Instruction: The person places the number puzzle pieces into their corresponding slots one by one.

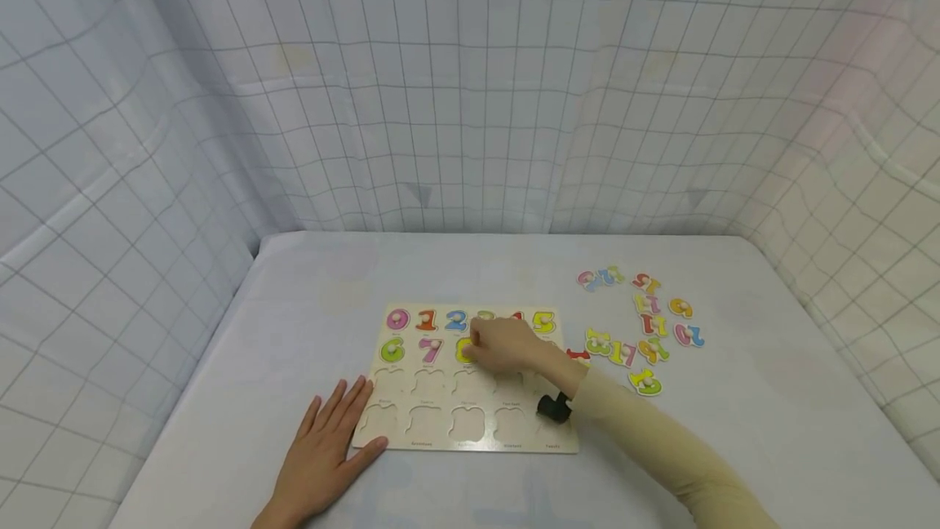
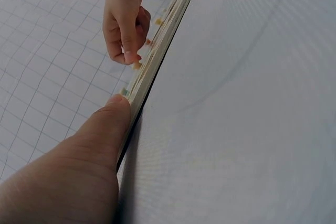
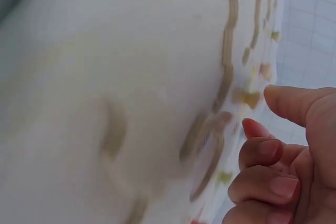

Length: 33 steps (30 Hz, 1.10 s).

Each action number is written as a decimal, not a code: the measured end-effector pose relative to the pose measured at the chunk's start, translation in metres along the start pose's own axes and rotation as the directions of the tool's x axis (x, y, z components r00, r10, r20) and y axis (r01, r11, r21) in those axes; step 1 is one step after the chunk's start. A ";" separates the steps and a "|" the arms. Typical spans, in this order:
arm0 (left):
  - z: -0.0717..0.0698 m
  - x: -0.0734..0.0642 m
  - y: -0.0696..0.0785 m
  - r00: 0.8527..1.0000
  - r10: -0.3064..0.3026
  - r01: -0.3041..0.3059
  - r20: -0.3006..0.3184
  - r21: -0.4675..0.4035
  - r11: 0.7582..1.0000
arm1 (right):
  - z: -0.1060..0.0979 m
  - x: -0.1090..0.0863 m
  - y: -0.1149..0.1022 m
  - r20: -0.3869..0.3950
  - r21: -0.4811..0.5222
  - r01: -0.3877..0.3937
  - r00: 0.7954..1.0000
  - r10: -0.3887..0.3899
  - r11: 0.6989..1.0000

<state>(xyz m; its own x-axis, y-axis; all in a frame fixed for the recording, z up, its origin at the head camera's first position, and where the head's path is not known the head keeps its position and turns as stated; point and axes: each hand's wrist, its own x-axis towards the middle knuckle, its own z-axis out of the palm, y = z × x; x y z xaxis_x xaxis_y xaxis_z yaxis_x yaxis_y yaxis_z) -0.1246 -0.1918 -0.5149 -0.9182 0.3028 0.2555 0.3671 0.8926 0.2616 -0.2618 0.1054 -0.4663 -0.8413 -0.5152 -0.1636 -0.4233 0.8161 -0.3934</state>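
Observation:
A wooden number puzzle board [image 1: 374,441] lies flat on the table, with its upper two rows holding coloured knobbed numbers such as the pink 7 [image 1: 430,351]. My right hand [image 1: 507,345] hovers over the yellow 8 [image 1: 463,351], which sits in its slot. In the right wrist view, the thumb [image 3: 289,103] and index finger stand slightly apart near a yellow knob [image 3: 247,98]; the other fingers are curled. Spread flat, my left hand [image 1: 319,460] rests at the board's left edge, thumb on its lower corner. My right hand and forearm hide part of the board.
Loose number pieces lie right of the board, among them a 13 [image 1: 598,341], a 17 [image 1: 624,353], a 20 [image 1: 689,335] and a green and yellow 10 [image 1: 646,383]. A red piece [image 1: 578,356] lies beside my forearm. Grid-patterned cloth [image 1: 470,104] hangs behind the table.

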 end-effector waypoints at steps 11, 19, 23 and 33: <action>0.001 0.000 0.001 1.000 0.012 -0.012 -0.001 -0.005 1.000 | -0.051 -0.044 0.093 -0.192 0.081 -0.091 0.976 0.105 0.993; 0.001 0.000 -0.002 1.000 0.019 -0.019 -0.013 0.000 1.000 | -0.089 -0.092 0.187 -0.165 0.121 -0.312 0.930 0.329 0.942; 0.000 -0.001 -0.001 1.000 0.017 -0.018 -0.020 0.000 1.000 | -0.095 -0.116 0.218 -0.139 0.128 -0.385 0.906 0.401 0.914; 0.002 0.000 -0.002 1.000 0.012 -0.012 -0.016 0.003 1.000 | -0.090 -0.147 0.251 -0.112 0.149 -0.453 0.875 0.471 0.879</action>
<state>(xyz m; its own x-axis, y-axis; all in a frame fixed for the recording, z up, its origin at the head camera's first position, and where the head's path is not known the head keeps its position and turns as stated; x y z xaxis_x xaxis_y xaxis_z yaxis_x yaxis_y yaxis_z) -0.1255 -0.1931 -0.5169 -0.9110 0.3083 0.2738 0.3779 0.8899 0.2555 -0.2749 0.4098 -0.4592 -0.9732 -0.0374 -0.2269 0.0597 0.9117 -0.4066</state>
